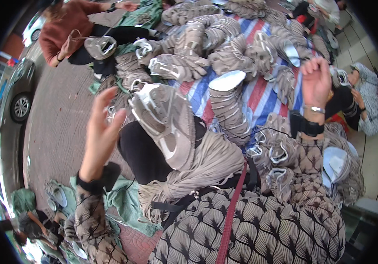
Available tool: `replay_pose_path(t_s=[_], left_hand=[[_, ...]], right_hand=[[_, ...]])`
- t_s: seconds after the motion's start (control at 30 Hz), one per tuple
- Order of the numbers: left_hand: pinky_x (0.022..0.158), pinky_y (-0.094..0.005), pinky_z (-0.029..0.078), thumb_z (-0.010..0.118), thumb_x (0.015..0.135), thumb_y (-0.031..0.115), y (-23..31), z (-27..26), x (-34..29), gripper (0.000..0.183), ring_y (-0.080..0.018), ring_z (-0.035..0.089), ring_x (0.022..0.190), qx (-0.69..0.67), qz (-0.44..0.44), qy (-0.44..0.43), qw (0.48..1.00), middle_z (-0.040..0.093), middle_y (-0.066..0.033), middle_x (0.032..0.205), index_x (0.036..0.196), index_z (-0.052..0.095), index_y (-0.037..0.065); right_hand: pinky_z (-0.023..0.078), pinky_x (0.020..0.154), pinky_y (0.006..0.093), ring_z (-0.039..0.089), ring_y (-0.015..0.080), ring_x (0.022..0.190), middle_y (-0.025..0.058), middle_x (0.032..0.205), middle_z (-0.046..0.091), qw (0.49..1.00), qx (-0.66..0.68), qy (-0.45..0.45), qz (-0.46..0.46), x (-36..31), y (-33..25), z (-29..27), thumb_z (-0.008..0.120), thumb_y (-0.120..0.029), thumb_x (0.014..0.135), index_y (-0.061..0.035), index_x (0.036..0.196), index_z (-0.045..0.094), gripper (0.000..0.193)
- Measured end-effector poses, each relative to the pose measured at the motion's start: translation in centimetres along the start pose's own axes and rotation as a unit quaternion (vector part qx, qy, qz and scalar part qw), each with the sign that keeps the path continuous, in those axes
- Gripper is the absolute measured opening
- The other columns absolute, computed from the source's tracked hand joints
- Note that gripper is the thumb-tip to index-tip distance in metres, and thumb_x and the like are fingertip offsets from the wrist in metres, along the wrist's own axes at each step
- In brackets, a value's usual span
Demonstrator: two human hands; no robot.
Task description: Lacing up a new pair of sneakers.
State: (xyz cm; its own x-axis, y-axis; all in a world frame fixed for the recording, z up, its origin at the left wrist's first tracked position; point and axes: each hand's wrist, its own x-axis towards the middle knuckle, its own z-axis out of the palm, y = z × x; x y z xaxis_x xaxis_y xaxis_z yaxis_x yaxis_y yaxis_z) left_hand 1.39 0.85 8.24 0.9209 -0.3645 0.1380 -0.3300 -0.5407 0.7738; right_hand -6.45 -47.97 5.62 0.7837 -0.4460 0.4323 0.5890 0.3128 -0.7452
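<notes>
A grey-beige sneaker upper with white trim lies across my knee, its toe toward me. Just left of it my left hand is raised, thumb and fingers apart, with nothing visible between them. Farther out to the right, my right hand is held up with its fingers curled in; whether something thin is in them is hidden. On my lap, under the upper, rests a thick bundle of beige shoelaces. Both wrists wear dark bands.
Stacked shoe uppers cover a striped red, white and blue sheet ahead. More uppers sit at my right. Co-workers sit around, one in a rust-coloured top handling an upper. A parked car stands left; green cloth lies beside me.
</notes>
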Motion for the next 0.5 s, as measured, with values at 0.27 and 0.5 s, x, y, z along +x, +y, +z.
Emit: replay_pose_path(t_s=[0.27,0.5], left_hand=[[0.101,-0.0334,0.036,0.073,0.082,0.033,-6.2,3.9,4.0,0.066,-0.0228,0.049,0.118,-0.123,-0.039,-0.178,0.976,0.054,-0.0147,0.124,0.132,0.045,0.000],[0.081,-0.0353,0.048,0.072,0.077,0.051,-7.6,6.2,4.9,0.070,-0.0252,0.061,0.096,-0.053,-0.038,-0.184,0.981,0.062,-0.0174,0.102,0.119,0.050,0.000]], right_hand=[[0.043,0.071,0.0350,0.054,0.0223,0.084,0.0090,0.090,0.055,0.841,-0.499,-0.090,0.191,-3.6,4.7,-15.3,0.056,-0.020,0.091,-0.0034,0.092,0.054,0.016],[0.043,0.094,0.0328,0.057,0.0279,0.109,0.0161,0.117,0.059,0.866,-0.380,-0.316,0.075,-5.6,14.5,10.3,0.054,-0.017,0.093,-0.0010,0.118,0.056,0.030]])
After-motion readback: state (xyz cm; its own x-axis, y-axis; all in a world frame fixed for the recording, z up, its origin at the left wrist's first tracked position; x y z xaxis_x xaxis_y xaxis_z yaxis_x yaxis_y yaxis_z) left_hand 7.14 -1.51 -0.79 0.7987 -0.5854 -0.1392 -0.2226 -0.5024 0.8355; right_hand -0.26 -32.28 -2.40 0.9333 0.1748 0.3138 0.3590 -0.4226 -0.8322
